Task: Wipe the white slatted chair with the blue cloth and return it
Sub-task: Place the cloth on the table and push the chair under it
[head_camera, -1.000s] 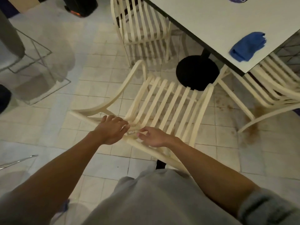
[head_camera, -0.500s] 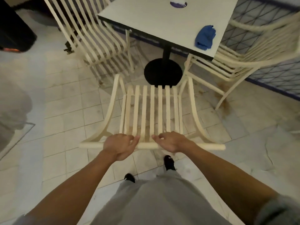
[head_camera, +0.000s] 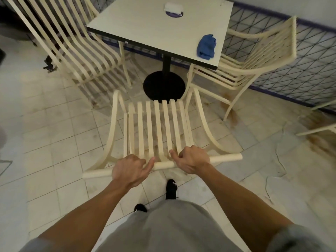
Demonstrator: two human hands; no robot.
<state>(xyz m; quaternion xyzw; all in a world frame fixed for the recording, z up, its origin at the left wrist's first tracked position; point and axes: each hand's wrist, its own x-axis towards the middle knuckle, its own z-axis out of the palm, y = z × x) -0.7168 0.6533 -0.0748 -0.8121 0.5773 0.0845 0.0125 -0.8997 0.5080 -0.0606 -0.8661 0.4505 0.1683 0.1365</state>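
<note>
On the square table (head_camera: 145, 31), a white block sits on a round purple disc (head_camera: 174, 14). The disc carries pale lettering that is too small to read. The forward black shoe (head_camera: 171, 190) bears a small pale mark at its toe, also illegible.

The white slatted chair (head_camera: 160, 124) stands on the tiled floor (head_camera: 54, 133) directly in front of the person, its seat facing the table's black pedestal base (head_camera: 163, 86). The left hand (head_camera: 130, 169) grips the chair's top rail with its fingers curled over the far side and its thumb lying along the rail. The right hand (head_camera: 192, 160) grips the same rail just beside it, fingers wrapped round among the slat ends.

The blue cloth (head_camera: 206, 47) lies crumpled near the table's near right corner. It is well apart from both hands, beyond the chair's seat and closer to the right hand's side.

Two more slatted chairs flank the table, one to the left (head_camera: 72, 44) and one to the right (head_camera: 254, 51) against a wire mesh fence (head_camera: 300, 70).
</note>
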